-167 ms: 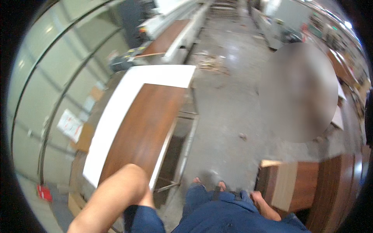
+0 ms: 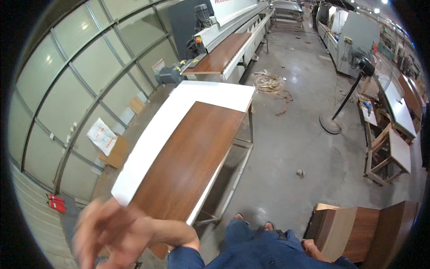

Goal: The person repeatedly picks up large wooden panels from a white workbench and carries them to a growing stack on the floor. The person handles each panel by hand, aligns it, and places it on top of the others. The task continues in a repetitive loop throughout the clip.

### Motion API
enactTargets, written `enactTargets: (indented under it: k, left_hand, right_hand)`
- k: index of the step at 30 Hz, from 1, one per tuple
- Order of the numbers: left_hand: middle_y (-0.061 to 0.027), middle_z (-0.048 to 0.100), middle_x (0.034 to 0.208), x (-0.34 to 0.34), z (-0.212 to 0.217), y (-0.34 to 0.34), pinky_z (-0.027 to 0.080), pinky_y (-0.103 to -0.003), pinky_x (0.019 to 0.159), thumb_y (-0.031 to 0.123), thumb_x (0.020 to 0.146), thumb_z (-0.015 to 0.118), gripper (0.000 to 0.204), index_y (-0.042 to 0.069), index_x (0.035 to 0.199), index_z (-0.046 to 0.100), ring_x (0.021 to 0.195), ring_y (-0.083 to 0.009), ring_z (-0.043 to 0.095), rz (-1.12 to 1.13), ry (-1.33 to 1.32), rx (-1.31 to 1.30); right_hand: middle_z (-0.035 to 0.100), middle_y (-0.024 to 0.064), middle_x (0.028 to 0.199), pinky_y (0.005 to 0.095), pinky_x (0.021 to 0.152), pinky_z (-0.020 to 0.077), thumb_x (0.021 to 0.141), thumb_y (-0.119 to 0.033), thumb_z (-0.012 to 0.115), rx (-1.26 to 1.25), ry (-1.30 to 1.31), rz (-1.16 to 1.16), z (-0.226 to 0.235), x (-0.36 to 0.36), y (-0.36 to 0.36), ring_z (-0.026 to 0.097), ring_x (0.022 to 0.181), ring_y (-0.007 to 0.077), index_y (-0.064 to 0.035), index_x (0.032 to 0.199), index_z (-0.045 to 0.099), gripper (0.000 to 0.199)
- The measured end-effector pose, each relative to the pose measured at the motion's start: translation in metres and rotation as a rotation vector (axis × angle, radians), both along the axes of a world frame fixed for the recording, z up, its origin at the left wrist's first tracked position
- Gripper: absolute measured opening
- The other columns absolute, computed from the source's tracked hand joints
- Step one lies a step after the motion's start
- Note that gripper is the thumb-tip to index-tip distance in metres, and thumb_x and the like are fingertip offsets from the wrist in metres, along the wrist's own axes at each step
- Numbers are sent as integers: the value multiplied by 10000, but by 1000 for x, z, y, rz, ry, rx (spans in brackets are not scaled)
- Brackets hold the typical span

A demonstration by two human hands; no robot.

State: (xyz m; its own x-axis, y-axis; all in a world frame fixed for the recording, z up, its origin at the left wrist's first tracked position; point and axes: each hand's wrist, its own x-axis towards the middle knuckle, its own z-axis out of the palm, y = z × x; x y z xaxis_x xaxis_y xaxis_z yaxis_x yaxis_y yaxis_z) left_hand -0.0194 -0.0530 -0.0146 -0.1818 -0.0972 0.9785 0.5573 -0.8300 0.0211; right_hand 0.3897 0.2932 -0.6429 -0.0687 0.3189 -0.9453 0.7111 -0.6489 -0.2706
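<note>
My left hand (image 2: 107, 228) is blurred by motion at the lower left, fingers spread and nothing in it. It hovers over the near end of a long brown wood-grain panel (image 2: 188, 157). The panel lies on a white table top (image 2: 156, 130). Only a small part of my right hand (image 2: 312, 247) shows at the bottom edge. It is down beside a stack of brown panels (image 2: 358, 233); its grip cannot be made out.
An edge-banding machine (image 2: 224, 27) with another brown board (image 2: 219, 56) stands beyond the table. A standing fan (image 2: 345, 98), small wooden tables (image 2: 394, 152) and scrap strips (image 2: 268, 83) sit on the concrete floor. A panelled wall (image 2: 76, 80) runs along the left.
My left arm has swung, and the hand now shows as a blur with spread fingers at the panel's near end. My right hand stays by the stack.
</note>
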Motion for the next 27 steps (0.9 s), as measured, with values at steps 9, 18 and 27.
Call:
enactTargets:
  k: [9,18,27]
  left_hand:
    - [-291,428,1340,-155,-264,-44,266,-485,1074,456,786,655,701,-36,1262,506,1281,-432,363,1257,-572,-1710]
    - [-308,66,1492,-154,-378,-77,-66,-620,1071,645,846,447,892,52,1461,190,1389,-458,-20,1228,-209,-1997]
    - [-273,95,1503,-212,-372,-48,-56,-616,1078,577,881,442,787,84,1458,234,1395,-441,-7,1247,-289,-1951]
  right_hand:
    - [581,145,621,329,429,409,871,-118,539,130,367,189,57,-231,-16,522,461,205,41,723,557,218]
    - [551,61,656,276,577,436,907,-171,535,219,591,511,144,-441,-64,509,594,140,4,689,546,279]
    - [588,20,706,249,601,423,944,-208,476,510,1065,769,247,-601,-136,503,655,80,23,774,597,310]
